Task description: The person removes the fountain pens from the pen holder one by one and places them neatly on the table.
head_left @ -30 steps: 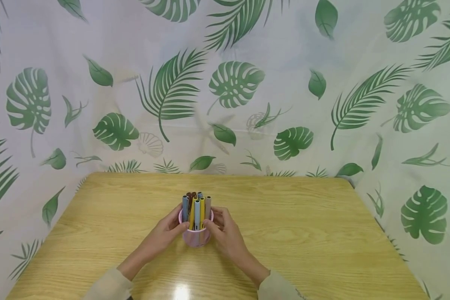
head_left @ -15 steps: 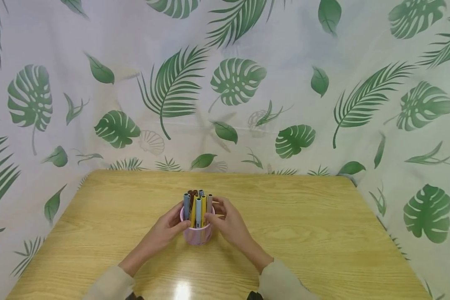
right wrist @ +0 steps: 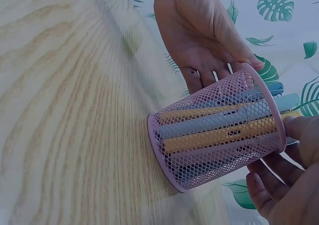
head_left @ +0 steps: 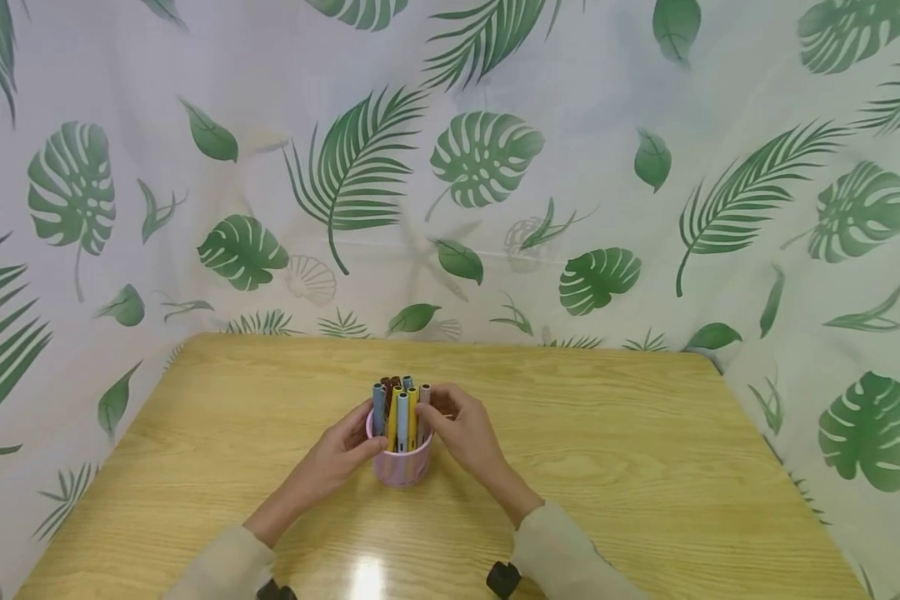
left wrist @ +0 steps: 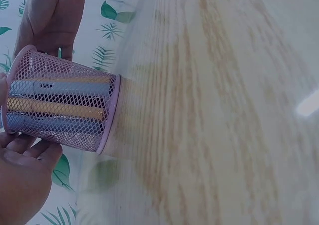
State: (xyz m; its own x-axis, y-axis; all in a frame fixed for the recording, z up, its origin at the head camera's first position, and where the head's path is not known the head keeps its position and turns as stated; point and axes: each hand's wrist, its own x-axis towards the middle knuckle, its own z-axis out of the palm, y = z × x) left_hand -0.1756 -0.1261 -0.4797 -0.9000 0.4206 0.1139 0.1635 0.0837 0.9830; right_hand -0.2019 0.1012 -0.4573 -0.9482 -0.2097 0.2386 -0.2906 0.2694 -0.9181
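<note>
A pink mesh pen cup (head_left: 402, 468) stands on the wooden table, filled with several markers (right wrist: 219, 125) in blue, yellow, brown and grey. My left hand (head_left: 339, 448) grips the cup's left side, its thumb at the near rim and the fingers round behind. On the opposite side, my right hand (head_left: 467, 429) has risen above the rim. Its thumb lies across the front of a grey marker (head_left: 424, 398), with the index finger bent behind it. In the right wrist view, the other right fingers (right wrist: 271, 177) are curled outside the mesh; the marker's lower part is in the cup.
The wood-grain table (head_left: 630, 467) extends on both sides of the cup. A white cloth (head_left: 495, 267) printed with green leaves hangs behind it and along the sides. Pale sleeves (head_left: 562, 550) cover both forearms, and a black block (head_left: 503, 578) shows near the right sleeve.
My right hand has moved up from the cup's side to the grey marker's upper part. The left hand keeps its hold, and the cup stays in place while the head view shifts slightly.
</note>
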